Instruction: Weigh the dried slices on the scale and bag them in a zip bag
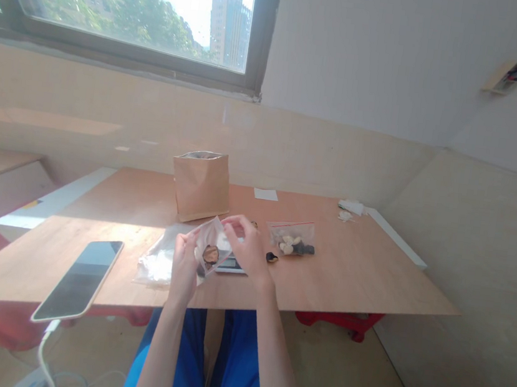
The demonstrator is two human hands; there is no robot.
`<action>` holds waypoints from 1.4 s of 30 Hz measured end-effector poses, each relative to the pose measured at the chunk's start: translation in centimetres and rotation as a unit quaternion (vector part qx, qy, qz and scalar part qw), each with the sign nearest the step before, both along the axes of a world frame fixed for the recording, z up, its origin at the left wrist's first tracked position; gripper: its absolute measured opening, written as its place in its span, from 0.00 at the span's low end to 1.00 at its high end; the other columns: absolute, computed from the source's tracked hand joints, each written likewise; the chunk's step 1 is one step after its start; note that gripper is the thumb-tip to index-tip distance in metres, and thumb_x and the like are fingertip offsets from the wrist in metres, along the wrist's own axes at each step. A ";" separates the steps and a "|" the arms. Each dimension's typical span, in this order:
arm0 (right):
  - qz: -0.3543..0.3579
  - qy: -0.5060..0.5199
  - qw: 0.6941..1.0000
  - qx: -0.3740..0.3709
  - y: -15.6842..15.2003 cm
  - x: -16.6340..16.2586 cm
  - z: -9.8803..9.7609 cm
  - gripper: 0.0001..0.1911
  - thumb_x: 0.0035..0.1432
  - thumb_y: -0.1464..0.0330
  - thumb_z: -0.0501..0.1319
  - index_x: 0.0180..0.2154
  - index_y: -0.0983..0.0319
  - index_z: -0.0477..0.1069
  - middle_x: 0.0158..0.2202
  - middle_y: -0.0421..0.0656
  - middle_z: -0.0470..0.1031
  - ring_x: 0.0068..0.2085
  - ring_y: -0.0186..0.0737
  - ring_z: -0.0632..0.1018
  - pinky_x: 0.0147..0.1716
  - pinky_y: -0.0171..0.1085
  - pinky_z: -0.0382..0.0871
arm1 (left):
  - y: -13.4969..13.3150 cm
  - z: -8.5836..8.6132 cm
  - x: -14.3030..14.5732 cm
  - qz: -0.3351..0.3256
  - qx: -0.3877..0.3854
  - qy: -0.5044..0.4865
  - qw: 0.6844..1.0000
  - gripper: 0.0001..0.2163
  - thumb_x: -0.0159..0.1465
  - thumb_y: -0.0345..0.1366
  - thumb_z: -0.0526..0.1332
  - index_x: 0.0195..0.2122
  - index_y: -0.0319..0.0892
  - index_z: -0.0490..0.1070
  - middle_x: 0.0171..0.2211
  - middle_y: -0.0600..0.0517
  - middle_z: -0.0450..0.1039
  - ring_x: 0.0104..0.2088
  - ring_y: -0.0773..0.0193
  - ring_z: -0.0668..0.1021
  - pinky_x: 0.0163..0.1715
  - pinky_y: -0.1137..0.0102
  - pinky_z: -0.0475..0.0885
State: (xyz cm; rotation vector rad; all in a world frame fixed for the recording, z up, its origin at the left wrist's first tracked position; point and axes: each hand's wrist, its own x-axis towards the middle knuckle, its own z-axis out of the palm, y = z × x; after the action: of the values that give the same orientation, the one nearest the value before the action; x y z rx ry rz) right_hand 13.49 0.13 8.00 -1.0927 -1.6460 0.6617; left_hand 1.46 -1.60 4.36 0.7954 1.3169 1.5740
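Note:
A small clear plastic bag point(210, 233) is held up between my two hands, with brown, dark-edged dried pieces point(210, 255) inside it. My left hand point(185, 261) grips the bag's left edge. At its upper right edge, the fingers of my right hand point(245, 242) pinch the plastic. Behind and below the bag lies a flat scale with a small display point(231, 264), partly covered by my hands. A dark dried piece point(272, 257) rests on the table just right of my right wrist. Left of the bag lies a stack of clear plastic bags point(156, 262).
A brown paper bag point(203, 187) stands open at the back of the wooden table point(352, 274). To the right lies a filled zip bag point(293, 238) with pale and dark pieces. A phone point(80, 281) with a white cable point(46, 343) sits at the front left. Papers point(265, 194) lie near the wall.

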 end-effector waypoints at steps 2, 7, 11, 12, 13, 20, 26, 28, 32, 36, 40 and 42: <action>-0.087 0.000 0.995 0.042 1.9 1.1 -0.9 0.11 0.59 0.73 0.49 0.38 0.61 0.69 0.39 0.43 0.74 0.41 0.36 0.74 0.41 0.35 0.68 | 0.0 0.1 -0.1 0.008 -0.010 0.006 1.000 0.16 0.55 0.51 0.57 0.35 0.43 0.65 0.31 0.53 0.68 0.33 0.64 0.74 0.27 0.73 0.67; -0.148 -0.201 0.968 -0.021 6.8 3.8 -5.7 0.21 0.47 0.83 0.51 0.44 0.66 0.67 0.49 0.50 0.70 0.52 0.42 0.69 0.53 0.42 0.59 | -0.4 0.7 0.0 0.003 -0.020 0.000 1.000 0.16 0.54 0.51 0.57 0.33 0.43 0.66 0.25 0.57 0.64 0.25 0.69 0.70 0.23 0.74 0.65; -0.140 -0.221 0.964 -0.047 7.7 4.7 -7.9 0.17 0.48 0.83 0.53 0.41 0.67 0.70 0.44 0.51 0.73 0.49 0.45 0.71 0.52 0.44 0.60 | -0.5 0.9 0.1 -0.008 -0.023 -0.023 0.999 0.14 0.54 0.48 0.58 0.32 0.43 0.64 0.27 0.57 0.64 0.26 0.69 0.69 0.22 0.75 0.64; -0.139 -0.222 0.964 -0.052 7.7 4.7 -8.1 0.16 0.49 0.82 0.53 0.39 0.67 0.70 0.43 0.51 0.73 0.48 0.45 0.71 0.51 0.45 0.61 | -0.5 0.9 0.1 -0.010 -0.025 -0.036 0.999 0.13 0.53 0.47 0.59 0.31 0.43 0.63 0.27 0.57 0.64 0.26 0.69 0.69 0.22 0.75 0.64; -0.138 -0.221 0.964 -0.056 7.6 4.8 -8.1 0.14 0.50 0.82 0.53 0.37 0.66 0.71 0.42 0.50 0.74 0.47 0.45 0.72 0.51 0.44 0.61 | -0.5 0.9 0.1 -0.011 -0.026 -0.053 0.998 0.13 0.53 0.47 0.60 0.30 0.43 0.62 0.26 0.57 0.63 0.26 0.70 0.69 0.22 0.76 0.64; -0.116 -0.174 0.975 -0.068 6.4 4.5 -6.0 0.14 0.54 0.80 0.52 0.39 0.63 0.71 0.40 0.46 0.76 0.43 0.39 0.75 0.45 0.38 0.66 | -0.6 1.4 0.3 -0.013 -0.040 -0.119 0.992 0.14 0.49 0.44 0.63 0.31 0.41 0.65 0.25 0.57 0.62 0.26 0.69 0.69 0.22 0.75 0.65; -0.025 0.015 0.999 -0.041 4.1 2.5 -1.2 0.12 0.56 0.73 0.55 0.43 0.61 0.68 0.40 0.42 0.75 0.37 0.33 0.76 0.36 0.32 0.69 | -1.1 2.5 1.0 -0.008 -0.049 -0.113 0.992 0.11 0.49 0.40 0.60 0.31 0.40 0.69 0.27 0.54 0.64 0.32 0.65 0.72 0.26 0.72 0.68; 0.005 0.003 0.998 -0.057 3.1 1.9 0.4 0.13 0.55 0.71 0.56 0.44 0.61 0.68 0.39 0.42 0.75 0.36 0.33 0.75 0.33 0.31 0.69 | -1.2 2.6 1.1 -0.011 -0.056 -0.118 0.991 0.12 0.48 0.40 0.60 0.32 0.40 0.69 0.27 0.55 0.63 0.31 0.64 0.72 0.26 0.71 0.68; 0.021 -0.070 0.995 -0.071 1.9 1.0 1.8 0.14 0.54 0.68 0.59 0.45 0.60 0.68 0.39 0.41 0.74 0.31 0.31 0.73 0.33 0.32 0.69 | -1.0 2.1 1.0 -0.011 -0.069 -0.116 0.991 0.14 0.46 0.41 0.61 0.32 0.41 0.68 0.27 0.55 0.64 0.30 0.66 0.71 0.23 0.73 0.65; -0.019 -0.087 0.996 -0.030 2.9 0.9 0.5 0.11 0.59 0.67 0.55 0.42 0.61 0.69 0.44 0.42 0.71 0.32 0.30 0.72 0.38 0.34 0.68 | -0.8 1.3 0.5 -0.013 -0.065 -0.117 0.991 0.15 0.45 0.43 0.62 0.32 0.41 0.66 0.27 0.56 0.64 0.27 0.69 0.69 0.22 0.75 0.62; -0.056 -0.135 0.989 0.003 5.0 1.4 -3.0 0.11 0.60 0.73 0.50 0.40 0.63 0.70 0.42 0.45 0.71 0.43 0.36 0.73 0.44 0.36 0.66 | -0.8 1.3 0.2 -0.012 -0.075 -0.131 0.988 0.18 0.42 0.44 0.63 0.31 0.42 0.62 0.25 0.57 0.63 0.24 0.71 0.67 0.20 0.75 0.60; -0.061 -0.209 0.976 0.011 5.5 1.6 -4.8 0.12 0.59 0.76 0.51 0.41 0.63 0.69 0.44 0.46 0.71 0.48 0.39 0.71 0.49 0.38 0.64 | -0.9 1.5 0.2 -0.006 -0.079 -0.136 0.988 0.18 0.41 0.45 0.63 0.28 0.42 0.60 0.25 0.57 0.63 0.24 0.70 0.68 0.20 0.75 0.60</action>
State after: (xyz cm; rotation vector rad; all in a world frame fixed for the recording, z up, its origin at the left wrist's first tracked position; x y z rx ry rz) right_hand 15.04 5.68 3.20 -1.3724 -1.9145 0.3465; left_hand 1.70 -2.46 5.84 0.4703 1.2155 1.4886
